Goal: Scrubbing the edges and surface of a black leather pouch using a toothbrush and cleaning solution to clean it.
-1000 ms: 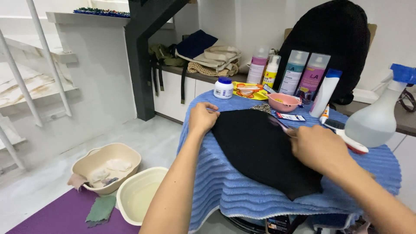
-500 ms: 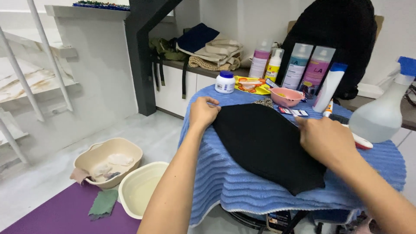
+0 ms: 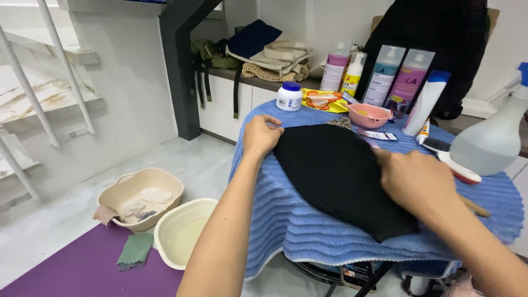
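2 hands are pressing a black cloth [image 3: 335,176] lying on a blue towel [image 3: 286,220] covering the table: left hand [image 3: 262,135], fingers curled, is pinching its far-left edge; right hand [image 3: 415,179], fingers flat, is resting on its right side. 2 basins [image 3: 181,231] are sitting on the floor, near left.
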